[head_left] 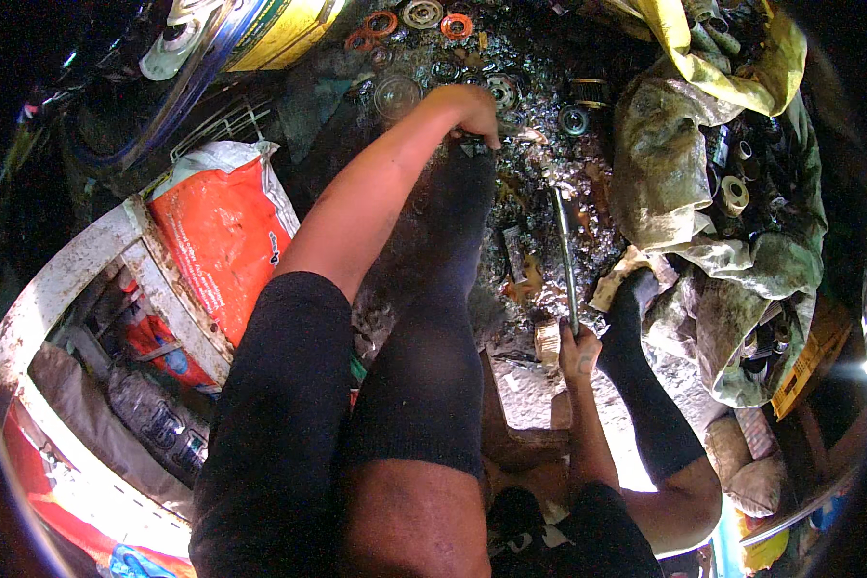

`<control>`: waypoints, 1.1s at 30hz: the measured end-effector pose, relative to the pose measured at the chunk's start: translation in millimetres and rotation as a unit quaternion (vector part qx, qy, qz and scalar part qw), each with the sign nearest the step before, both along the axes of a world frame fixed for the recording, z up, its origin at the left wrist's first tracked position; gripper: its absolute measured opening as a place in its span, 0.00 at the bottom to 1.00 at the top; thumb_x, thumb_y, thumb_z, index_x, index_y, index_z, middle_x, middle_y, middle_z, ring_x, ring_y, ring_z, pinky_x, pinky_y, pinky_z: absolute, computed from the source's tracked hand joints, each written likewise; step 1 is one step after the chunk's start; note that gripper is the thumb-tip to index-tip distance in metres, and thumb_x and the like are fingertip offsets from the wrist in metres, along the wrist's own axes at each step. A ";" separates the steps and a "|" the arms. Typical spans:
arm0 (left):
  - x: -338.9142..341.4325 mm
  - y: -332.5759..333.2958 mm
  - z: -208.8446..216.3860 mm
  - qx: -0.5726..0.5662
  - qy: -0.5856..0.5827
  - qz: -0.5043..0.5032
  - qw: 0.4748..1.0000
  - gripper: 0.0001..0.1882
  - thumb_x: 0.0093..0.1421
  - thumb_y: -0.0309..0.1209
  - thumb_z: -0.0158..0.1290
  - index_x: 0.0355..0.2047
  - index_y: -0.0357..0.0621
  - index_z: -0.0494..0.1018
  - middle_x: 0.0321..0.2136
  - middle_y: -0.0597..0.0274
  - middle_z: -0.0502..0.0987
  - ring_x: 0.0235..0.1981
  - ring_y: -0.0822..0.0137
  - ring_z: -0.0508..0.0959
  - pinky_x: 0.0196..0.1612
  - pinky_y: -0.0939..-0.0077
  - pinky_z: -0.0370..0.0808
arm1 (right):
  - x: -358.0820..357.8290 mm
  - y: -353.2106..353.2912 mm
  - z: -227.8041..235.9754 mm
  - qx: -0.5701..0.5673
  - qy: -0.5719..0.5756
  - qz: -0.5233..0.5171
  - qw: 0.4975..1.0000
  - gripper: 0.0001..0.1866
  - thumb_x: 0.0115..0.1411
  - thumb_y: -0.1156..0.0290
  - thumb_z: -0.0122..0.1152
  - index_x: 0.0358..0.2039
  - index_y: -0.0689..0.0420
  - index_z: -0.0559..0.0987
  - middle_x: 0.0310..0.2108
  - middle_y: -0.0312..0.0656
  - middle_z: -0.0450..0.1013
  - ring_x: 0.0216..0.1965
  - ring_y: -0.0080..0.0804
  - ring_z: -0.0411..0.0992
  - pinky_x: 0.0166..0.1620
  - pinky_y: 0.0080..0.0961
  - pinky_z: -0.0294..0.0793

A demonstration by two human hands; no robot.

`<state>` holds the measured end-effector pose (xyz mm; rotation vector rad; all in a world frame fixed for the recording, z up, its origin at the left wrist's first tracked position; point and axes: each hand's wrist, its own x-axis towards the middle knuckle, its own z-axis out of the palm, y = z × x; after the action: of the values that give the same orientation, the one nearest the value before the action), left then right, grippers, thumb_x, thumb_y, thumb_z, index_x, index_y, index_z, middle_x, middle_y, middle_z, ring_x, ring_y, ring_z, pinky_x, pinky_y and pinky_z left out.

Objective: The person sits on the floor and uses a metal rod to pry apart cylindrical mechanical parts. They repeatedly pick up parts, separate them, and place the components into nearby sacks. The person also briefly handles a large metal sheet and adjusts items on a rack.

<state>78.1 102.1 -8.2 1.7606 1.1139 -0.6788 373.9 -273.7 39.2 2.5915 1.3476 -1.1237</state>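
My left forearm reaches up and forward to my left hand (470, 111), bent down over the toe end of my dark-stockinged left leg. Its fingers curl downward. Whatever lies under them is dark and hidden. My right hand (579, 352) is closed around the near end of a long, thin metal rod-like tool (564, 250). The rod points away over dark, wet, oily ground (530, 207); its far end blurs into the glare and debris. Just left of my right hand stands a small pale ribbed cylinder (547, 342).
Orange rings (457, 26) and round metal parts (501, 91) lie at the far side. A dirty cloth sack (660, 159) with loose parts spreads on the right. On the left are a rusty white frame (58, 275) and an orange-and-white bag (226, 231). My right foot (636, 289) rests beside the rod.
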 end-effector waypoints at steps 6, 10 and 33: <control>-35.0 4.4 -10.0 0.008 -0.052 -0.034 0.998 0.38 0.47 0.59 0.61 0.47 0.39 0.77 0.39 0.49 0.81 0.42 0.51 0.80 0.47 0.56 0.76 | -9.6 16.6 15.7 0.021 -0.001 -0.022 1.000 0.22 0.58 0.56 0.61 0.23 0.66 0.76 0.14 0.48 0.68 0.16 0.36 0.64 0.26 0.35 0.67; -45.9 -13.9 -12.5 0.141 -0.098 0.000 0.985 0.39 0.48 0.60 0.60 0.52 0.45 0.75 0.43 0.47 0.80 0.45 0.50 0.79 0.50 0.57 0.75 | 1.1 12.2 1.9 -0.011 0.024 -0.047 0.999 0.23 0.58 0.56 0.61 0.22 0.67 0.76 0.13 0.48 0.67 0.16 0.35 0.63 0.26 0.36 0.66; -70.7 -82.5 3.5 0.296 -0.047 0.039 0.953 0.12 0.44 0.31 0.56 0.29 0.40 0.79 0.28 0.46 0.80 0.32 0.45 0.81 0.38 0.52 0.79 | -90.9 24.2 -10.8 0.098 0.184 -0.102 0.973 0.17 0.61 0.59 0.59 0.25 0.61 0.80 0.12 0.29 0.62 0.16 0.16 0.56 0.21 0.23 0.52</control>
<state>7.4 19.7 -4.8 2.2021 1.4092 -0.2101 283.0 -249.5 28.3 2.8154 1.3316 -1.6539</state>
